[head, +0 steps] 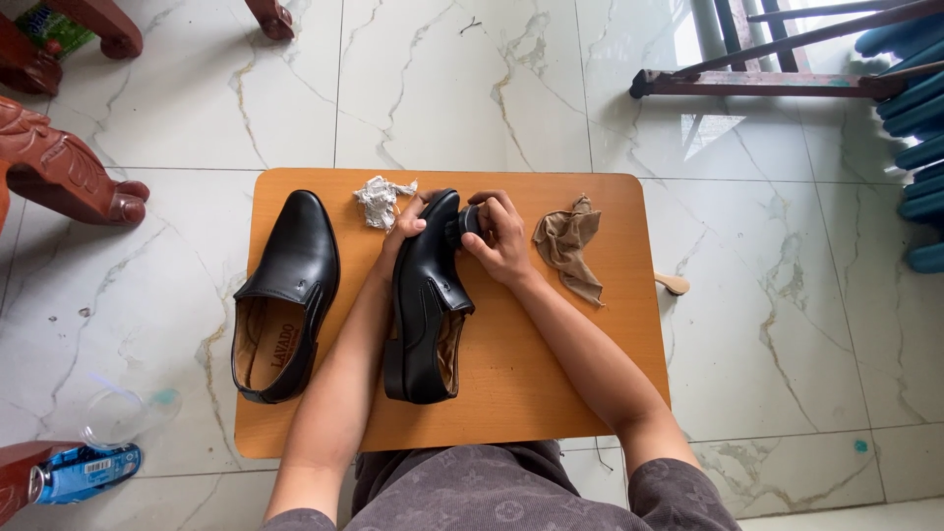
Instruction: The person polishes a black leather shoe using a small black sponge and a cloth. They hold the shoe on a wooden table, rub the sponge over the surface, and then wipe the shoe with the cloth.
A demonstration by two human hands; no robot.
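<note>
Here we worked over a black leather shoe (pixel 428 295) at a small orange-brown tabletop (pixel 551 383) set on a pale marble-tiled floor (pixel 787 324). The shoe stood near the middle of the board, toe pointing away from us, tipped onto its side so the opening faced right. Our left hand (pixel 405 228) was curled around the left side of the toe, its grip closed on the leather with the fingertips at the tip. Our right hand (pixel 500 241) pressed in from the other side, its grip closed around a small dark object (pixel 464 224) held against the toe; we could not tell exactly what the object was. The toe therefore sat between the two grips, while the heel rested nearer our lap, clear of both hands.

A second black shoe (pixel 285 295) lay flat to the left, well apart from the hands, its tan insole showing. A crumpled white cloth (pixel 379 200) sat just beside the left hand at the far edge, and a brownish rag (pixel 570 241) lay near the right wrist. A pale wooden handle (pixel 674 283) poked out past the right edge. On the floor at lower left lay a blue bottle (pixel 84 472) and a clear plastic cup (pixel 123 413).
</note>
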